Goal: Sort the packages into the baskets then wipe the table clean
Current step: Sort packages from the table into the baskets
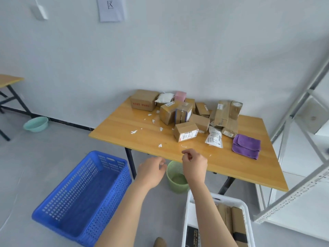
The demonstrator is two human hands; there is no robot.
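cardboard boxes (185, 133) and crinkled poly mailers (214, 138) heaped at wooden table's (135, 139) far side | folded purple microfibre cloth (246, 145) on its right | perforated blue basket (83, 196) below-left, white basket (245, 211) below-front | left hand (151, 172) loosely curled, empty | right hand (195, 164) pinched narrow, contents unclear

We are in a plain parcel-sorting room: labelled cardboard boxes (186, 134) and mailer bags (214, 139) heaped on a folding table (138, 138), a blue plastic crate (83, 195) on the grey floor, slotted-angle steel shelving (300, 177), bare white walls.
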